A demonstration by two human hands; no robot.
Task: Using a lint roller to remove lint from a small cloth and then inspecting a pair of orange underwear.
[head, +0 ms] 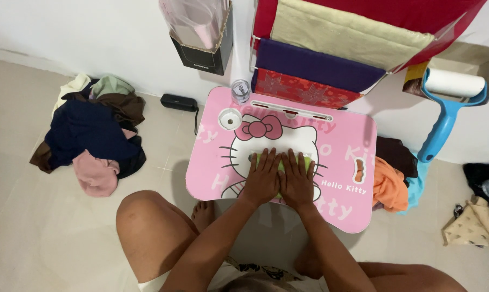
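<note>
On the pink table [358, 135], a glass jar [240, 91]; both hands press green cloth [281, 162].

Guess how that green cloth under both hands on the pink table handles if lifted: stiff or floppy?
Probably floppy: the green cloth lies pressed flat beneath the left hand and right hand. Likely light, since it is small and thin. It may slide when pushed, as the pink table looks smooth and glossy.

black open-topped box [204, 51] holding clear plastic wrap, against wall
</note>
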